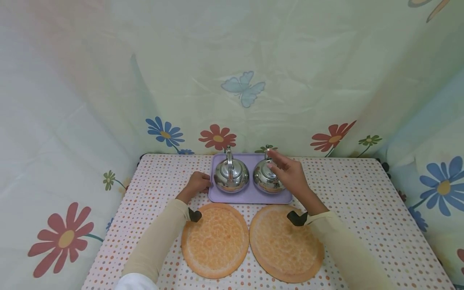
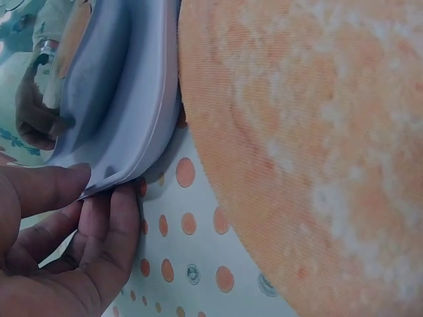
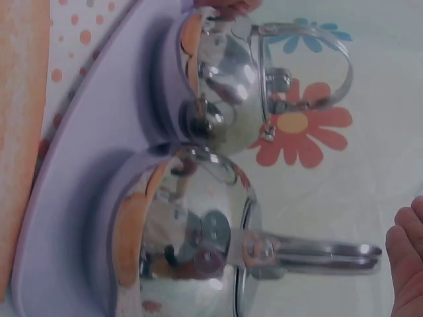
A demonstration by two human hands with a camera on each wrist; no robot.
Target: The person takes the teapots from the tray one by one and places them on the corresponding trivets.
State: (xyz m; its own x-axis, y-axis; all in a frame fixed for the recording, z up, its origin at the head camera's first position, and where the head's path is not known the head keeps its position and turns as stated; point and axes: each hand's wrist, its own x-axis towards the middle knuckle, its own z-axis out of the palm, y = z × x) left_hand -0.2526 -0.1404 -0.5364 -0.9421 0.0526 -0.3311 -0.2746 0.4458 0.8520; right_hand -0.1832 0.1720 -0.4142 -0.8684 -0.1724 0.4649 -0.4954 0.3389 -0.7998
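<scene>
Two shiny steel teapots, the left one (image 1: 231,177) and the right one (image 1: 266,178), stand upright side by side on a lilac tray (image 1: 250,197). My left hand (image 1: 197,183) pinches the tray's left edge; in the left wrist view the thumb (image 2: 46,188) lies over the rim and the fingers are beneath it. Over the right teapot hovers my right hand (image 1: 293,177), fingers extended and thumb apart. In the right wrist view that hand's fingertips (image 3: 404,241) sit just off the end of the raised teapot handle (image 3: 324,256), a gap between them.
Two round, bread-patterned mats, one on the left (image 1: 215,241) and one on the right (image 1: 286,245), lie in front of the tray. Underneath is a dotted tablecloth (image 1: 362,209). A flowered curtain (image 1: 290,80) hangs behind the table and at both sides.
</scene>
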